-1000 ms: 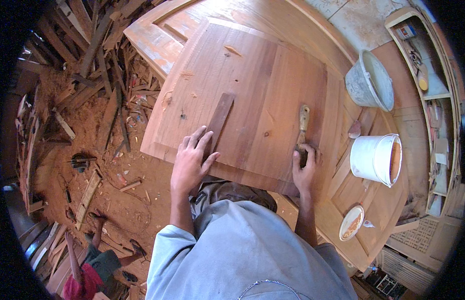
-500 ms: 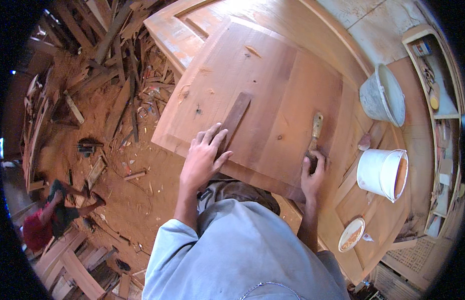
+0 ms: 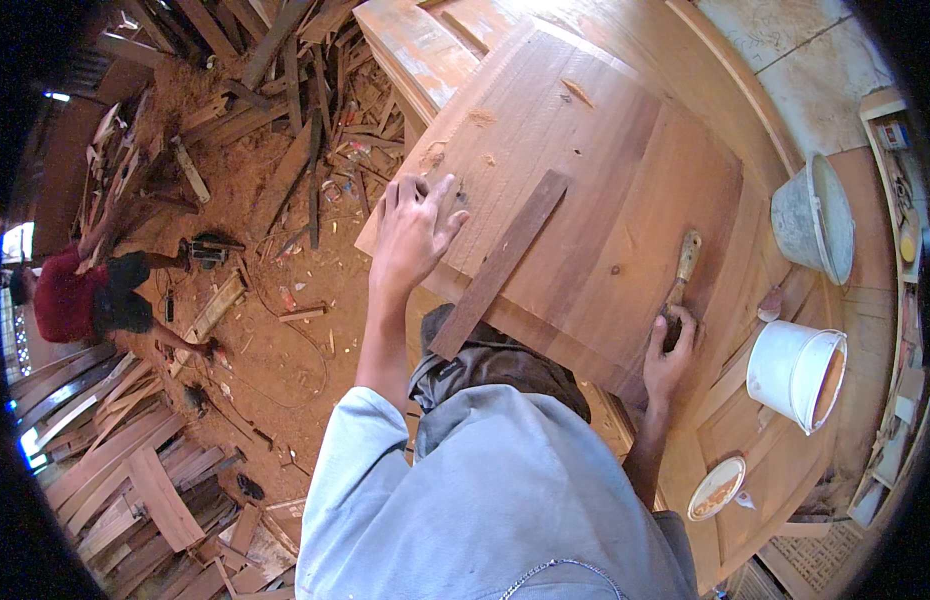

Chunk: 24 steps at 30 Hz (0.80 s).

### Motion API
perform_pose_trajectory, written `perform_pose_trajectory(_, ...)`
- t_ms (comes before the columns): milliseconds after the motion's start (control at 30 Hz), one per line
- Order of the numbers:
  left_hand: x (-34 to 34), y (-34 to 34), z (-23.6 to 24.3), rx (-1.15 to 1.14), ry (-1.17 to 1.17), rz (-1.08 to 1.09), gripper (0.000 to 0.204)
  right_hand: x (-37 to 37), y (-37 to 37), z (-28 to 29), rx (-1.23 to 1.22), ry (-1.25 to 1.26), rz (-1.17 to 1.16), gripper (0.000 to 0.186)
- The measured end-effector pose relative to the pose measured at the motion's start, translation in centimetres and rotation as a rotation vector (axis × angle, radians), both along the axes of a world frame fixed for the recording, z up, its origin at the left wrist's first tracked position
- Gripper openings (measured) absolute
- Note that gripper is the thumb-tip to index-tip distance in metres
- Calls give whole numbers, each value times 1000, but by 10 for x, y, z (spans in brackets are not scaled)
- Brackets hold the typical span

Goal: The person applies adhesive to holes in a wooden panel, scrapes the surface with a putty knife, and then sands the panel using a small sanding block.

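Observation:
A wide wooden panel (image 3: pixel 595 190) of joined boards lies before me. Near its left edge my left hand (image 3: pixel 410 235) is open, fingers slightly bent and apart, holding nothing. A dark narrow wood strip (image 3: pixel 505 255) rests to the right of that hand, its lower end jutting past the panel's near edge. At the panel's right side my right hand (image 3: pixel 670 350) is closed around the lower end of a putty knife (image 3: pixel 686 262). The knife's worn handle points away from me; my fingers hide most of its blade.
Beneath the panel are larger panelled doors (image 3: pixel 775 440). They carry a grey bucket (image 3: pixel 800 225), a white bucket (image 3: pixel 775 370) with orange-brown paste and a smeared lid (image 3: pixel 713 490). A shelf (image 3: pixel 885 330) stands right. Left, a person in red (image 3: pixel 70 300) bends near scrap wood (image 3: pixel 155 480).
My left hand has let go of the wood strip and moved left of it. The right hand still grips the putty knife. The view has shifted, and the person in red has moved.

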<state>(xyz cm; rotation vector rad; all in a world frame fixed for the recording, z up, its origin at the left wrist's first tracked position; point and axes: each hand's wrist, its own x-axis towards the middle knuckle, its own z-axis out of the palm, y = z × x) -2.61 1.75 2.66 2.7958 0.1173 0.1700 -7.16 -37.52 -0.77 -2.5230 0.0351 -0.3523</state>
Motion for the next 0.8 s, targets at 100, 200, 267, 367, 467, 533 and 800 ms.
perform_pose_trajectory(100, 13, 3, -5, 27, 40, 25, 58, 0, -1, 0, -48, 1, -4, 31)
perform_pose_trajectory(200, 19, 5, -14, 51, 11, 30, 60, -1, 4, 10, -98, 24, -8, 31)
perform_pose_trajectory(267, 21, 7, -15, 59, 0, 28, 62, 0, 2, 4, -59, 8, -11, 31)
perform_pose_trajectory(367, 22, 7, -15, 49, -1, 23, 63, 0, 3, 5, -39, 26, -24, 30)
perform_pose_trajectory(467, 23, 5, -11, 17, 8, 44, 63, -1, 2, 6, -56, 41, -29, 30)
perform_pose_trajectory(533, 24, 2, -9, -4, 3, 78, 65, -1, 3, 8, -14, 52, -43, 30)
perform_pose_trajectory(800, 21, 10, -20, 66, -27, 16, 66, 0, 1, 2, 26, 55, -21, 28)
